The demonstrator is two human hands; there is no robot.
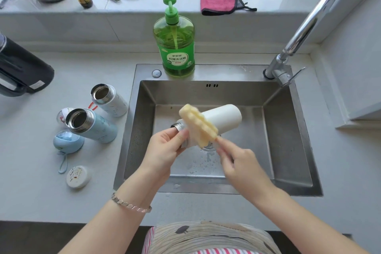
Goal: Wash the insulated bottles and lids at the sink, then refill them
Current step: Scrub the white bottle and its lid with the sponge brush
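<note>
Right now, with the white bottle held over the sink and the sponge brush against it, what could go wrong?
The left hand holds the white bottle only near its mouth; a wet grip could slip and drop it into the sink. The right hand pinches the sponge brush by its handle end, so it may twist.

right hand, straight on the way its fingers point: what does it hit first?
The right hand pinches the sponge brush, pointing up and left. Straight on, its sponge would likely meet the white bottle near the neck, beside the left hand gripping it. Depth is unclear; they may already touch.
</note>
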